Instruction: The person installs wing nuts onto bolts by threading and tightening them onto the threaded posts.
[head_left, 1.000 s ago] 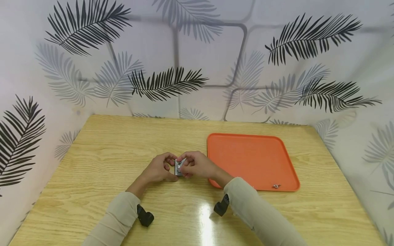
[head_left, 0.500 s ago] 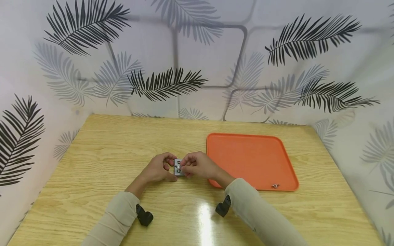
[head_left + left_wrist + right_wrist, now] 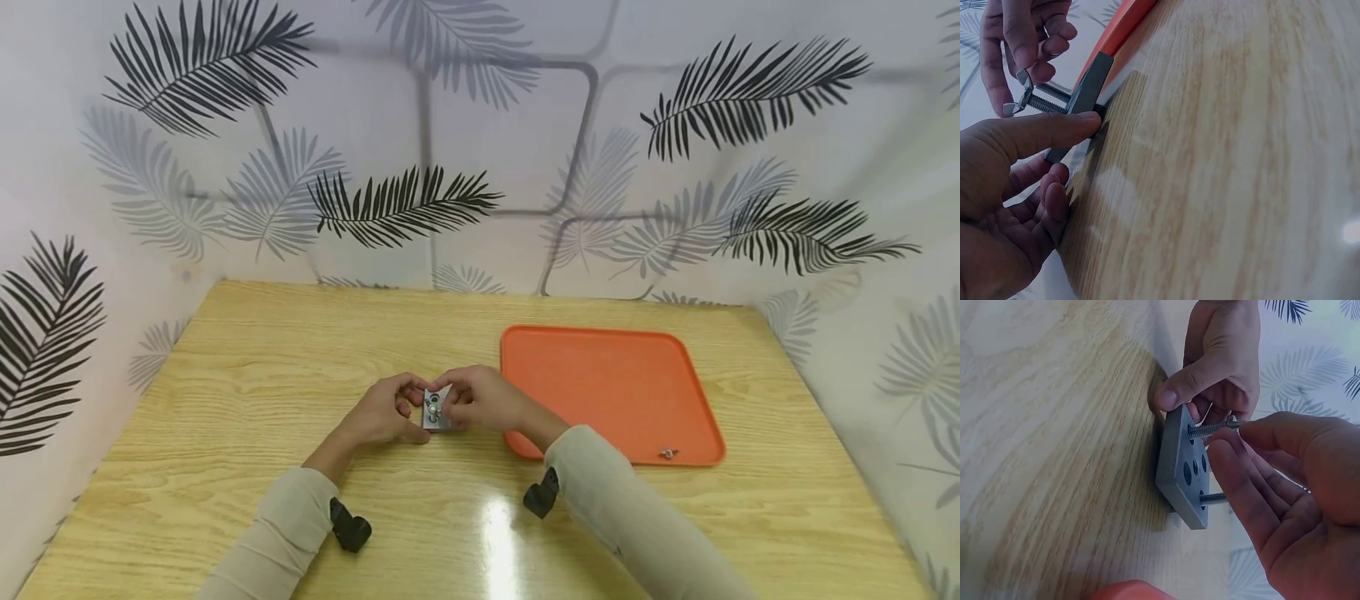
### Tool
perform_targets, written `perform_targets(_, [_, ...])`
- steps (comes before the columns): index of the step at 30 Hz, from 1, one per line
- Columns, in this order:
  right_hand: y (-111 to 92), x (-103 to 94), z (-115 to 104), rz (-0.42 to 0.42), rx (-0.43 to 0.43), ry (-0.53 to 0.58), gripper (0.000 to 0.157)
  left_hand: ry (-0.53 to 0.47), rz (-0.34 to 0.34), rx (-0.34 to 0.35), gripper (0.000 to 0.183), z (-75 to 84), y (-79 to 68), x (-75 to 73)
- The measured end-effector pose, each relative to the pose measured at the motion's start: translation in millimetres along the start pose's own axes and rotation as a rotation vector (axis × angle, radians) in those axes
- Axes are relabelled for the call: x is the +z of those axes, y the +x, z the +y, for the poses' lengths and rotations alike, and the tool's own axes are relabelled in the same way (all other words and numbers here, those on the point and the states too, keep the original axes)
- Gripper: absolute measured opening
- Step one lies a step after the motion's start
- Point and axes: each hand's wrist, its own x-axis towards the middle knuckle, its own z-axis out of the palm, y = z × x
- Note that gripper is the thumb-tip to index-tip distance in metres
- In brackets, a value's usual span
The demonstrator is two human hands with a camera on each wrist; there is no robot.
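A grey metal plate with several holes stands tilted on edge in the right wrist view, with two threaded studs sticking out; one bare stud is nearest that camera. A wing nut sits at the outer end of the other stud. My left hand grips the plate by its edges, thumb on the near side and fingers on the far side. Around the wing nut, my right hand has its thumb and index finger pinching the wings. In the head view the right fingers cover part of the plate.
An orange tray lies on the wooden table to the right, under my right wrist. On its front right corner lies a second wing nut. A leaf-patterned cloth hangs behind the table.
My right fingers have shifted back and forth around the wing nut, and its wings lie at a different angle. My left hand keeps its grip on the plate in about the same place.
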Motion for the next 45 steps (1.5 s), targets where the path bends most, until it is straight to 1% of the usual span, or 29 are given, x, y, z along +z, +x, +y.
perform_targets(3, [2, 0.0, -1, -0.033, 0.006, -0.002, 0.041, 0.003, -0.005, 0.000, 0.062, 0.0, -0.3, -0.3])
perform_targets(6, [3, 2.3, 0, -0.040, 0.008, 0.021, 0.038, 0.013, -0.009, 0.001, 0.062, 0.5, -0.5, 0.0])
perform_targets(8, [3, 4.5, 0, -0.023, 0.004, 0.022, 0.033, 0.019, -0.007, 0.002, 0.062, 0.9, -0.4, 0.1])
perform_targets(11, [3, 7.2, 1, 0.030, -0.002, 0.010, 0.023, 0.017, -0.005, 0.000, 0.063, 1.8, -0.1, -0.2])
perform_targets(14, [3, 9.1, 0, 0.073, 0.019, 0.025, 0.015, 0.015, -0.002, 0.000, 0.063, 2.4, 0.0, -0.6])
perform_targets(19, [2, 10.1, 0, 0.086, 0.051, 0.082, 0.010, 0.028, -0.002, 0.009, 0.064, 2.5, -0.6, -0.9])
perform_targets(26, [1, 5.5, -2, 0.082, 0.028, 0.071, 0.017, 0.028, -0.004, 0.017, 0.063, 2.1, -1.4, -1.1])
perform_targets(29, [2, 4.9, -1, 0.081, 0.029, 0.033, 0.018, 0.021, -0.006, 0.010, 0.063, 1.0, -1.2, -0.7])
perform_targets(33, [4, 5.7, 0, 0.071, 0.017, -0.027, 0.017, 0.009, -0.012, 0.005, 0.064, -1.0, -0.5, 0.2])
perform_targets(37, [4, 5.5, 0, 0.053, 0.000, -0.048, 0.017, 0.015, -0.015, 0.006, 0.064, -0.9, -0.3, 0.1])
perform_targets(45, [4, 5.6, -1, -0.006, -0.008, -0.012, 0.035, 0.011, -0.014, 0.002, 0.062, 0.6, -0.9, -1.1])
